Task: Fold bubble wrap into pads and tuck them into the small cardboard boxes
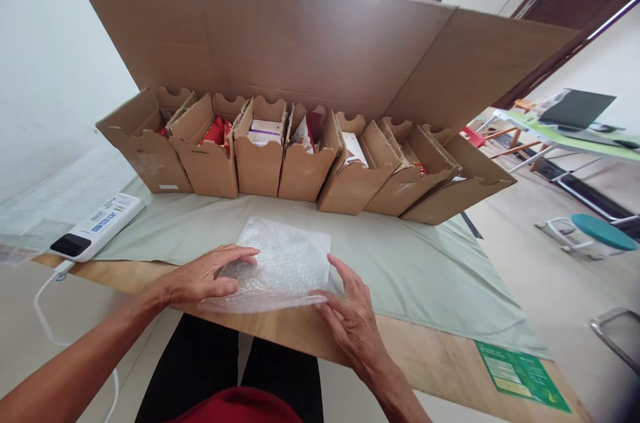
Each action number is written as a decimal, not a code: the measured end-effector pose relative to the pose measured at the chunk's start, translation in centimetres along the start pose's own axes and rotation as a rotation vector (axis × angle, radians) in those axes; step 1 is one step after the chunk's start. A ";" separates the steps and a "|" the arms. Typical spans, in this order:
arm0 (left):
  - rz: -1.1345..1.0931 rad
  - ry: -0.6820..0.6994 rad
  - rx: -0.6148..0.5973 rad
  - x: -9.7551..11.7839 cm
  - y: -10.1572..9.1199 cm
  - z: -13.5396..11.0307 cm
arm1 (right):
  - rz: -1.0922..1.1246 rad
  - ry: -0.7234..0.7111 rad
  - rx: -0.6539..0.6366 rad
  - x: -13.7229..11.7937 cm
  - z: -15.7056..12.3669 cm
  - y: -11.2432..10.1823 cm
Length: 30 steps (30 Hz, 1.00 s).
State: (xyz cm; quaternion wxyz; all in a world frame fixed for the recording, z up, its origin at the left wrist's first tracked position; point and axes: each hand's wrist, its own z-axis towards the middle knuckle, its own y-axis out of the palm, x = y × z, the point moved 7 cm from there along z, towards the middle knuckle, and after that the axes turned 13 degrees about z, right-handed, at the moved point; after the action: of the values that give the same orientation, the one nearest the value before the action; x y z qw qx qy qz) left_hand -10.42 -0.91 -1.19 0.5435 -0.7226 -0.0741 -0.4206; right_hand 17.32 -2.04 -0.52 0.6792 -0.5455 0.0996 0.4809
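A clear piece of bubble wrap (pixel 285 260) lies in front of me, reaching over the near edge of the cloth. At its left side is my left hand (pixel 210 273), with thumb and fingers apart, resting against the plastic. My right hand (pixel 350 306) is at the near right corner. Its thumb and one finger pinch the wrap's near edge, while another finger is stretched along the right side. Whether anything lies inside or under the wrap, I cannot tell.
Several open cardboard bins (pixel 257 166) stand in a row behind the wrap, holding small packets and boxes. A tall cardboard panel (pixel 300 36) rises behind them. A white power bank-like device (pixel 100 226) with a cable lies at left. A green printed sheet (pixel 523 376) is at right.
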 end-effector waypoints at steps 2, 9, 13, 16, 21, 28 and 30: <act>-0.136 -0.003 0.006 -0.4 -0.6 -0.2 | 0.179 0.133 -0.040 0.6 0.7 -0.3; 0.016 -0.295 0.169 -1.0 0.3 1.2 | 0.262 0.367 0.069 3.5 1.6 0.1; 0.082 -0.388 0.315 -1.0 0.1 3.3 | 0.137 0.329 0.106 4.2 1.5 0.1; 0.251 -0.447 0.326 -1.1 -0.3 4.9 | 0.053 0.294 0.110 4.7 1.9 -0.4; 0.625 -0.508 0.277 -1.2 -0.4 6.0 | -0.157 0.272 0.076 6.7 3.1 -1.0; 0.642 -0.548 0.171 -2.1 -0.3 5.5 | -0.151 0.286 -0.061 8.3 6.8 -0.2; 0.585 -0.518 0.151 -2.0 -0.3 6.0 | -0.023 0.292 -0.073 7.2 6.8 -0.2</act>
State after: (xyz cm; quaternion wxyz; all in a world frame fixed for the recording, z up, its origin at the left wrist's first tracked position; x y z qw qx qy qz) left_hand -8.72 4.95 -2.71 0.6554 -0.7533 -0.0306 -0.0453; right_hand 18.55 7.62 -2.57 0.6427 -0.6351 0.1735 0.3916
